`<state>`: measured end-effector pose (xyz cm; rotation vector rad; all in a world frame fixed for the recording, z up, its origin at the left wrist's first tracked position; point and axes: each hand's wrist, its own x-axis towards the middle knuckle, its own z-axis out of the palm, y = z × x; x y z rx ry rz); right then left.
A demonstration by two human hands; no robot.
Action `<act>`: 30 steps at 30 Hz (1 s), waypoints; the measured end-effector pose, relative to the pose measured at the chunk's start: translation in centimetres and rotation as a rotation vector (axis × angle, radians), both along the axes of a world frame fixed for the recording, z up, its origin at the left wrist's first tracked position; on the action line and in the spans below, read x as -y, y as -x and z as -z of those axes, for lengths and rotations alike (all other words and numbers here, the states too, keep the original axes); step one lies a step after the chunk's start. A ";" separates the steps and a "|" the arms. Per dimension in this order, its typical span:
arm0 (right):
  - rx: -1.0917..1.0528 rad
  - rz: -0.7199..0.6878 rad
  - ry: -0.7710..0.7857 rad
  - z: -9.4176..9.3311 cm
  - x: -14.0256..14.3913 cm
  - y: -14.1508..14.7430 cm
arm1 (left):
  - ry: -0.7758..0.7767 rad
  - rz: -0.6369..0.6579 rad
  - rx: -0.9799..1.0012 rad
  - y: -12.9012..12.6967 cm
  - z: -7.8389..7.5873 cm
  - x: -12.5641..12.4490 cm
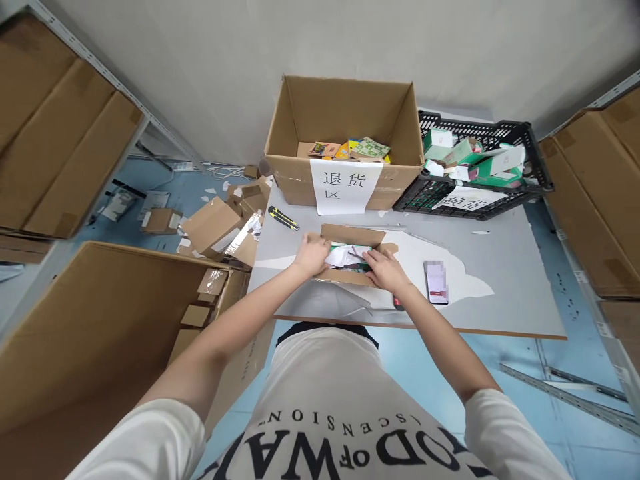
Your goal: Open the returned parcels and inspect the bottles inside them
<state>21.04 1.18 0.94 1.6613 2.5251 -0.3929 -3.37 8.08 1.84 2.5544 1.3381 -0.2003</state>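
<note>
Cardboard scraps point(220, 230) lie heaped off the counter's point(500, 293) left edge, with a yellow-and-black box cutter point(283, 218) just inside it. The left hand point(311, 255) grips the left wall of a small open carton point(353, 237) at mid-counter, fingers curled over the rim. The right hand point(384, 268) reaches into its papers; whether its fingers hold anything cannot be told. A phone point(435, 282) lies just right. Behind stand a labelled big box point(345, 127) and a black crate point(475, 167).
</note>
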 end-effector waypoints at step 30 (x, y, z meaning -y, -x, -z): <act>0.046 0.211 0.043 3.8 -2.0 2.9 | 0.208 -0.143 -0.067 -4.7 5.0 -1.5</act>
